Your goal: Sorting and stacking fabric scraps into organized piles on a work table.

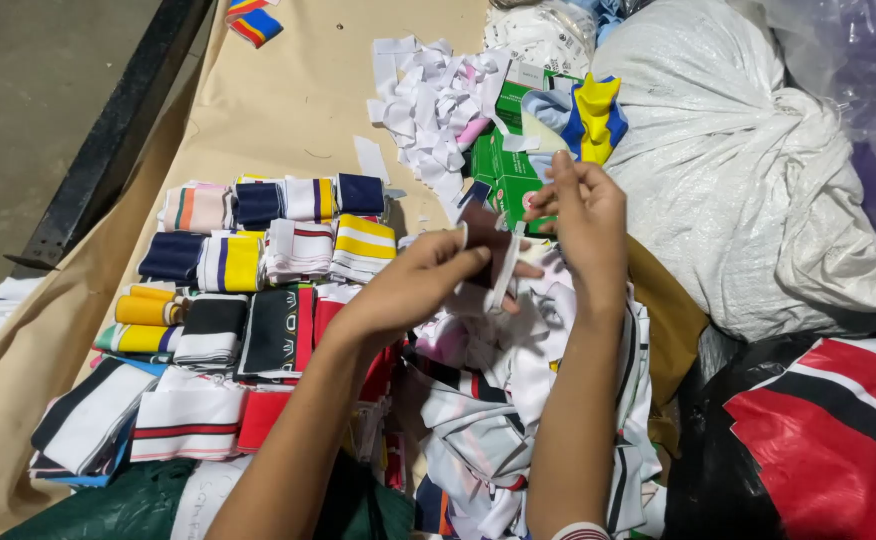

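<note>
We see both hands, left hand [413, 285] and right hand [583, 215], pinching a dark fabric piece [483, 240] with white strip [506, 268], near green boxes [506, 170] and white label scraps [428, 105].

floor: grey concrete floor [28, 90] at the upper left, bare and dull, lying lower than the work surface.
table: a table covered with a tan cloth [278, 90] that hangs in folds over its left side.
edge: a black bar [108, 140] runs slantwise between the cloth and the floor.
light: even and soft, with no hard shadows; the far right corner is dimmer.
walls, windows: none in view.
</note>
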